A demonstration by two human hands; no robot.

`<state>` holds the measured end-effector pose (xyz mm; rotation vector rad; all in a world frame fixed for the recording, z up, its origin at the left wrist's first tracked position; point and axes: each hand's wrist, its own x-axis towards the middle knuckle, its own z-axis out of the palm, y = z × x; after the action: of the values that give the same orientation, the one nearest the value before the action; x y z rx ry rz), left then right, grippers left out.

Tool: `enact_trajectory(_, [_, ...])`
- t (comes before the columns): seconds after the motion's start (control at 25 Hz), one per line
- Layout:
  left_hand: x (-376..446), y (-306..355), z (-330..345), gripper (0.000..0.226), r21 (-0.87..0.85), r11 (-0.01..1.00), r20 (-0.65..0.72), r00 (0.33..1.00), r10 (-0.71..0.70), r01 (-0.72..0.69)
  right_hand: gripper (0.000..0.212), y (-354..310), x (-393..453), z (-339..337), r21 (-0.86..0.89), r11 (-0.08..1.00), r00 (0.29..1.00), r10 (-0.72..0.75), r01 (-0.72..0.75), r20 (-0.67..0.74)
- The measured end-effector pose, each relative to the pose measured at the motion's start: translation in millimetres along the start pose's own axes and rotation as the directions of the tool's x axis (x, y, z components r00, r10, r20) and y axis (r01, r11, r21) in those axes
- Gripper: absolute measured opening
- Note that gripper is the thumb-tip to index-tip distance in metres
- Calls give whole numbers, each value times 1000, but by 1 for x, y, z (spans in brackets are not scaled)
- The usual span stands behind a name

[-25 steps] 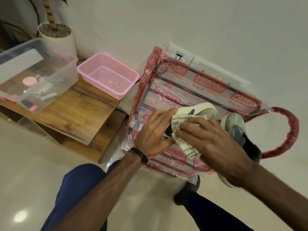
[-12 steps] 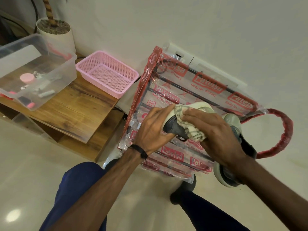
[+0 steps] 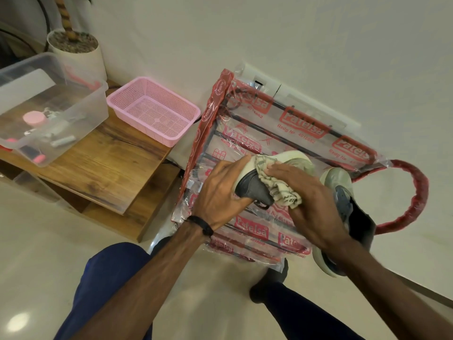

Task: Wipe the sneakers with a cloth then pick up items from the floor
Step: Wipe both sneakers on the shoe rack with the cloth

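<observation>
My left hand [image 3: 219,192] grips a grey sneaker with a pale sole [image 3: 255,190] at its heel end, holding it over the plastic-wrapped rack [image 3: 304,128]. With its fingers curled round a bunched checked cloth [image 3: 279,190], my right hand [image 3: 311,204] presses it against the sneaker's side. A second grey sneaker [image 3: 343,192] lies on the rack just to the right, partly hidden by my right forearm.
A pink mesh basket [image 3: 153,111] and a clear plastic box [image 3: 46,109] with small items stand on a low wooden table [image 3: 107,165] at the left. A white plant pot [image 3: 76,55] stands against the wall. My legs [image 3: 110,285] are below on the pale floor.
The cloth has slid under my right hand from the sneaker's upper sole down along its grey side. My left hand has kept its grip on the sneaker.
</observation>
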<state>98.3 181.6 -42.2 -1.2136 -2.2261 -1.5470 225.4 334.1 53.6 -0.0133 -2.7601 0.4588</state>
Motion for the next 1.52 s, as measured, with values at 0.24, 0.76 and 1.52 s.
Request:
enact_trajectory(0.24, [-1, -1, 0, 77, 7, 1000, 11, 1000, 2, -2, 41, -17, -24, -3, -110, 955, 954, -258, 275, 151])
enact_trajectory(0.76, [3, -3, 2, 77, -50, 996, 20, 997, -74, 75, 37, -17, -18, 10, -59, 993, 994, -105, 106, 20])
enact_trajectory(1.52, [4, -1, -3, 73, -15, 998, 45, 998, -54, 55, 58, -27, -13, -7, -382, 857, 921, -235, 347, 311])
